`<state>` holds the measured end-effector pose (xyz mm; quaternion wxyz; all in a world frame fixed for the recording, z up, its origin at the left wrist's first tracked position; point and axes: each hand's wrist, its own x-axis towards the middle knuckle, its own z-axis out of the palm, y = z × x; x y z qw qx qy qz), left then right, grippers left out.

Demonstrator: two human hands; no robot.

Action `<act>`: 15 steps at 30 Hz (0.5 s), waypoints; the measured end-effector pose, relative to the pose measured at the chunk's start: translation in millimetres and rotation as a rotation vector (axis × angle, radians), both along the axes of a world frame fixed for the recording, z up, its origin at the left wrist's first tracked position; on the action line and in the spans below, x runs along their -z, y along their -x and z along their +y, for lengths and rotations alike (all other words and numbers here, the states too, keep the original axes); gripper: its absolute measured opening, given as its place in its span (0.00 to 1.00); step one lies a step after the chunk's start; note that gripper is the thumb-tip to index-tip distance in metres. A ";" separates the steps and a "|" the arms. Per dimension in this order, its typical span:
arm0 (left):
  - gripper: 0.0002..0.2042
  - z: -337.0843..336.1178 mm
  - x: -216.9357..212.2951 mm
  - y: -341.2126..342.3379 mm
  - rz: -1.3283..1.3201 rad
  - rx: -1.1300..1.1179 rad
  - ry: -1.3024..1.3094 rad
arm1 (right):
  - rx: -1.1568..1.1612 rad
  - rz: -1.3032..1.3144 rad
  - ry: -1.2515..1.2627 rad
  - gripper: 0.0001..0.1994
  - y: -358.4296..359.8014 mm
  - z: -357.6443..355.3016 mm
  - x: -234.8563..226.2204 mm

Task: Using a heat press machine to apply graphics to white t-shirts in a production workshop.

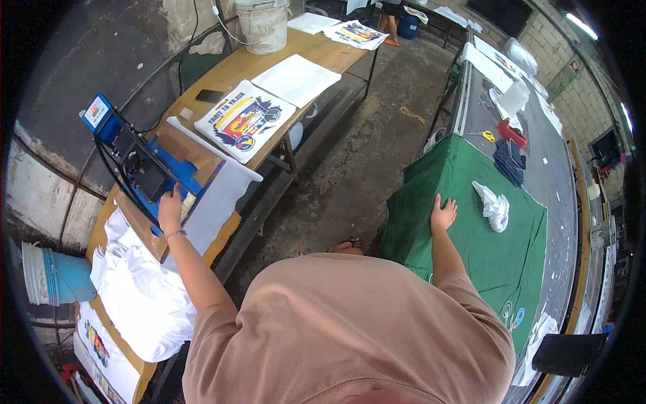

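Observation:
My left hand (170, 210) is closed around the end of the long black handle of a heat press (149, 168), which has a blue frame and a small control box. Under and beside the press lie brown sheets and white fabric (225, 182). My right hand (443, 214) rests palm down, fingers apart, on the green cloth (471, 182) covering the corner of the right table. A crumpled white cloth (496, 207) lies just right of that hand. Beyond the press, a stack of white printed sheets (246, 120) with a colourful design sits on the wooden table.
A white shirt pile (145, 296) covers the near left table, beside a blue bucket (67, 275). Farther along are a dark phone (210, 95), blank sheets (296, 79) and a stained pail (262, 28). Yellow scissors (486, 136) and folded denim (509, 161) lie right. A person's legs (390, 23) show far off.

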<state>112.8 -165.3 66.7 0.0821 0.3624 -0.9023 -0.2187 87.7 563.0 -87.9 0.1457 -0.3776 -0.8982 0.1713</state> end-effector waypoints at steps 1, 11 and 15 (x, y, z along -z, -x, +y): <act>0.25 0.7 -0.3 0.1 -0.004 -0.011 -0.010 | -0.003 0.007 0.001 0.37 -0.1 0.1 0.1; 0.26 2.7 -1.7 -1.1 0.006 -0.011 0.024 | -0.012 0.026 0.004 0.37 0.0 1.9 2.7; 0.26 2.9 -1.8 -0.6 -0.008 -0.019 0.023 | -0.012 0.022 -0.006 0.37 0.0 2.0 2.7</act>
